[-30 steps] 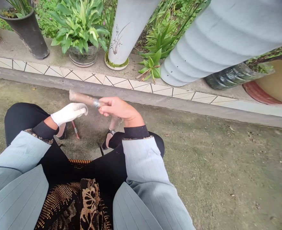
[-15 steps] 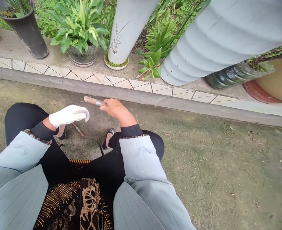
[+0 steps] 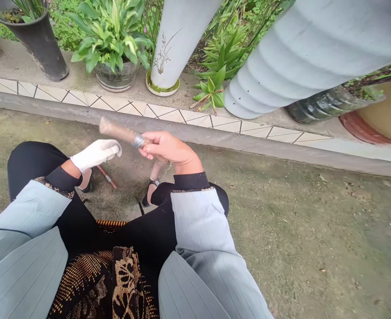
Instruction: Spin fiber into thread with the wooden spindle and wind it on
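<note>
My right hand (image 3: 169,148) is bare and closed round a wooden-handled tool (image 3: 119,131) with a silvery metal band. The blurred handle points up and left from my fingers. Beneath the palm shows a pale piece (image 3: 158,168), perhaps the tool's other end; I cannot tell. My left hand (image 3: 94,155) wears a white glove, its fingers curled together and bent downward. Whatever they may grip is hidden. On the ground just below that glove lies a thin reddish stick (image 3: 107,177) with a light band, partly covered.
Ahead runs a low tiled ledge (image 3: 122,105). On it stand a dark pot (image 3: 44,46), a leafy plant in a clear pot (image 3: 117,76), a tall white pot (image 3: 169,53) and a large ribbed grey pot (image 3: 282,62). My knees and dark shoes (image 3: 147,197) flank the concrete ground (image 3: 302,221).
My right hand has turned and risen slightly with the tool, whose handle end swung up and left. A pale piece now shows under that palm. My left hand has shifted slightly.
</note>
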Demonstrator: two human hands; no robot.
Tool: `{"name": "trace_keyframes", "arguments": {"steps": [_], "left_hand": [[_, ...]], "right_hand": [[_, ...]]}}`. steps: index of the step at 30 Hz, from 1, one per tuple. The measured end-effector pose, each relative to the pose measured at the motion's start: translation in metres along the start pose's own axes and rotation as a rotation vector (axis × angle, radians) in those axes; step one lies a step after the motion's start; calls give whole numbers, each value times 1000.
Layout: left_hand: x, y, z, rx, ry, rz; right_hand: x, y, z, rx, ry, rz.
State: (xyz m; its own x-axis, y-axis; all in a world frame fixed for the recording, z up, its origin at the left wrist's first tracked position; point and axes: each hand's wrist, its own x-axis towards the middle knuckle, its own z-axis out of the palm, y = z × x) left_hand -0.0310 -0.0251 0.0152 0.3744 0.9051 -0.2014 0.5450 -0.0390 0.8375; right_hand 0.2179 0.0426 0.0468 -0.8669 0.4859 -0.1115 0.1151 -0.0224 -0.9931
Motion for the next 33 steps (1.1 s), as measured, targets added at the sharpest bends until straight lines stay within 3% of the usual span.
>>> {"name": "trace_keyframes", "arguments": {"steps": [3, 5, 7, 11, 15, 19, 23, 25, 26, 28, 31, 33], "left_hand": [[-2, 5, 3, -46, -127, 24], [-5, 9, 2, -52, -194, 51], [-7, 13, 1, -33, -232, 70], [-9, 19, -3, 5, -297, 88], [-9, 22, -6, 47, -274, 92], [-9, 19, -11, 148, -158, 102], [-11, 14, -18, 190, -72, 105], [-12, 11, -20, 152, -64, 91], [-12, 9, -20, 120, -62, 82], [-10, 5, -18, 33, -52, 71], [-5, -1, -11, -93, -54, 74], [-2, -3, -7, -134, -83, 68]], "right_hand": [[-1, 5, -12, 36, 430, -41], [4, 12, -15, -58, 571, 66], [10, 18, -14, -229, 613, 207], [20, 19, -7, -642, 560, 395], [27, 15, 3, -898, 413, 480], [32, 13, 12, -1003, 85, 575], [27, 8, 18, -731, -410, 532], [21, 2, 19, -500, -549, 422], [17, -2, 18, -388, -549, 349], [10, -7, 14, -188, -380, 190], [5, -8, 6, -3, 118, 30], [7, -3, 0, 29, 390, 28]]}}
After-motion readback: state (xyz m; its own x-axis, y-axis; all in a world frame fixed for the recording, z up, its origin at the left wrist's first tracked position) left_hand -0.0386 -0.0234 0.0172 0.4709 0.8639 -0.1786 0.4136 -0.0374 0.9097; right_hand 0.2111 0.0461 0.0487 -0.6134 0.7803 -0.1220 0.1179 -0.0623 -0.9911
